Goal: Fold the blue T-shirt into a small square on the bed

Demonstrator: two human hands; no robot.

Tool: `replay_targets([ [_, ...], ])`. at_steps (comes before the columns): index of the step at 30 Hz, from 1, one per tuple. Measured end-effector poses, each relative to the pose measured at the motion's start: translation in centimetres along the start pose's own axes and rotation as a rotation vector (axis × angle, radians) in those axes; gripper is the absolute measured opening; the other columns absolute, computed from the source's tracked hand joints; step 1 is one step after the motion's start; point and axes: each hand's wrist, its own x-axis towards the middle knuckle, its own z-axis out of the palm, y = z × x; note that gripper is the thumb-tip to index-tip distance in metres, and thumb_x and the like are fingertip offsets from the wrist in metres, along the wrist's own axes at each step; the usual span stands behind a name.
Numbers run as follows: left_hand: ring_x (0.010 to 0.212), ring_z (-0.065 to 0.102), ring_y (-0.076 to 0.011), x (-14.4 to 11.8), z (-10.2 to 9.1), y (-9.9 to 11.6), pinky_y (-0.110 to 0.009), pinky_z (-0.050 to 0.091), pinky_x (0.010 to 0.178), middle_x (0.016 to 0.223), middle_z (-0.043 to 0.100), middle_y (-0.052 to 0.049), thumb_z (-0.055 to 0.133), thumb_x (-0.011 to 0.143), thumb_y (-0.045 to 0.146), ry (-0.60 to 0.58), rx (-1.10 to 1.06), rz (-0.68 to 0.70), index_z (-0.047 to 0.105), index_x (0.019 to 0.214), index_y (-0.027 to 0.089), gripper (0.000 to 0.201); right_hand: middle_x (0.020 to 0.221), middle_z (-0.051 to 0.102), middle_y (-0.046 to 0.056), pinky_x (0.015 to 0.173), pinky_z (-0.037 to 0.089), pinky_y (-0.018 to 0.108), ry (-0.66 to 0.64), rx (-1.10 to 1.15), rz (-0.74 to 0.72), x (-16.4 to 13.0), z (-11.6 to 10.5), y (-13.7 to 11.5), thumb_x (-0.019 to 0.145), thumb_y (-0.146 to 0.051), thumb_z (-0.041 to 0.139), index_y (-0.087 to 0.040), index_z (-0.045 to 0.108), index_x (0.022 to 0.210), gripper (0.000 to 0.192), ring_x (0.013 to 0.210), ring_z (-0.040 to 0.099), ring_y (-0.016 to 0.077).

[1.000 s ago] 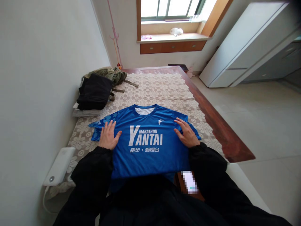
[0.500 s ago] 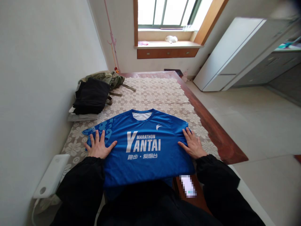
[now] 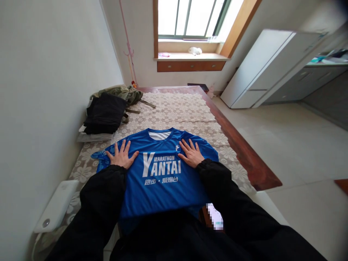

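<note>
So the shirt (image 3: 163,199) is face up right under both palms, on the near end of the table (image 3: 261,177). Collar (image 3: 160,135) points away from the body, and the bottom runs back toward the person, so collar-to-bottom is a straight line out from the belly. Can't see the hem or the table's near edge, tbh.

Left hand (image 3: 121,156) is flat, fingers spread, gripping nothing, just inside the patterned sleeve (image 3: 101,155). Right hand (image 3: 191,155) is the same deal, wide open and pressed flat-ish by the chest logo (image 3: 177,148), and imo it's the one nearer the collar.

Room-wise: the flowery cloth (image 3: 174,110) carries on past the collar. Left is tighter, with the wall (image 3: 54,90), black clothes (image 3: 104,114) further up and a white box (image 3: 57,206) near the left forearm. On the right there's a strip of cloth, then the dark red border, then floor (image 3: 299,145).
</note>
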Motion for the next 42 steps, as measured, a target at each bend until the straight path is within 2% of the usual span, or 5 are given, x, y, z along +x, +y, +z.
replay_targets([
  [12, 0.156, 0.007, -0.0483, -3.1, 0.0, -2.1, -0.081, 0.006, 0.115, 0.173, 0.014, -0.009, 0.025, 0.091, 0.081, 0.040, 0.028, -0.062, 0.014, 0.165, 0.025, 0.093, 0.172, 0.017, -0.002, 0.124, 0.008, 0.069, -0.008, 0.046, -0.203, -3.1, -0.3, -1.1, 0.098, -0.072, 0.031, -0.035, 0.020, 0.165, 0.076, 0.159, 0.005, 0.0366],
  [24, 0.158, 0.009, -0.0401, -4.3, 0.6, -2.5, -0.073, 0.007, 0.121, 0.172, 0.017, -0.008, 0.026, 0.094, 0.076, 0.073, 0.034, -0.032, 0.017, 0.165, 0.023, 0.089, 0.172, 0.018, 0.006, 0.117, 0.013, 0.079, 0.157, 0.051, 0.200, -3.5, 0.1, 1.8, 0.097, -0.073, 0.030, -0.027, 0.026, 0.164, 0.081, 0.156, 0.010, 0.0449],
  [30, 0.158, 0.009, -0.0416, -4.3, 0.8, -2.4, -0.075, 0.006, 0.119, 0.172, 0.017, -0.009, 0.024, 0.094, 0.076, 0.086, 0.051, -0.034, 0.017, 0.165, 0.022, 0.089, 0.171, 0.021, 0.001, 0.127, 0.008, 0.062, 0.009, 0.034, -0.204, -3.7, -0.2, 1.7, 0.097, -0.073, 0.031, -0.031, 0.020, 0.165, 0.080, 0.158, 0.013, 0.0325],
  [36, 0.158, 0.011, -0.0394, -4.5, 0.9, -2.6, -0.072, 0.010, 0.122, 0.172, 0.018, -0.007, 0.024, 0.094, 0.077, 0.082, 0.062, -0.023, 0.018, 0.165, 0.021, 0.091, 0.172, 0.017, 0.007, 0.118, 0.013, 0.076, 0.119, -0.012, 0.370, -2.8, 0.5, 1.6, 0.097, -0.074, 0.024, -0.024, 0.022, 0.165, 0.084, 0.156, 0.009, 0.0459],
  [42, 0.158, 0.012, -0.0392, -4.5, 1.1, -2.8, -0.071, 0.010, 0.123, 0.171, 0.019, -0.009, 0.026, 0.094, 0.076, 0.085, 0.056, -0.030, 0.018, 0.165, 0.020, 0.091, 0.167, 0.033, 0.004, 0.124, 0.019, 0.062, 0.159, 0.087, -0.004, -3.2, 0.1, 3.0, 0.099, -0.066, 0.034, -0.029, 0.038, 0.159, 0.070, 0.154, 0.026, 0.0334],
])
